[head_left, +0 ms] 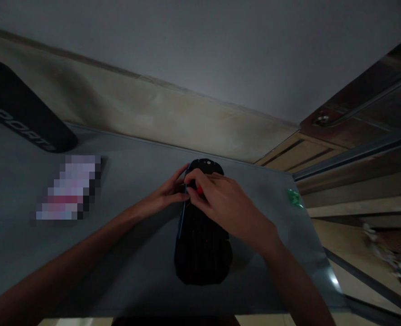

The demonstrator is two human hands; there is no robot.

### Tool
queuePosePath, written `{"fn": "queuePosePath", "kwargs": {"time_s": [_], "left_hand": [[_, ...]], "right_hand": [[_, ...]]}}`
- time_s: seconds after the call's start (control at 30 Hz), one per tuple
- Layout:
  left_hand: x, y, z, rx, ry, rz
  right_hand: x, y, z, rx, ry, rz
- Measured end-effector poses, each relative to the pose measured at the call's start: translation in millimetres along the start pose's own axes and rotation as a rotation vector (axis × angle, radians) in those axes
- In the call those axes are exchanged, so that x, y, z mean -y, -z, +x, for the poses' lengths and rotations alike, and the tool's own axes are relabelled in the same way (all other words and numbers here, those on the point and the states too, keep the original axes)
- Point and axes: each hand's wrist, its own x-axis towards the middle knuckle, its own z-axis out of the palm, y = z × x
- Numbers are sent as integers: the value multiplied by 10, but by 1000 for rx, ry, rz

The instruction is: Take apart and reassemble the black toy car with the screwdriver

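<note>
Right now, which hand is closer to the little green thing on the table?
The right hand. It rests on the black toy car, on the side toward the green thing. The left hand is on the car's far side.

Open worktop [129, 253] flanks the black device [202, 253]; dark bottle [24, 113] and blurred packet [69, 188] obstruct far left.

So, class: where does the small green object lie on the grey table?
In the head view, the green object lies near the grey table's right edge, right of the right hand and black device.
</note>
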Motion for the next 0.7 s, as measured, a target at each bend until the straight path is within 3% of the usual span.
{"fn": "queuePosePath", "kwargs": {"time_s": [0.13,0.3,0.43,0.57,0.7], "left_hand": [[87,39,1,-28,-35,37],[113,48,4,-35,-28,40],[107,39,-3,-33,-38,54],[90,27,-30,-34,-11,31],[99,32,-40,-43,-11,33]], "right_hand": [[2,-10,-7,-26,99,35],[14,5,-18,7,13,5],[22,23,-26,10,68,27],[16,25,-32,19,17,-19],[13,31,-42,39,97,20]]}}
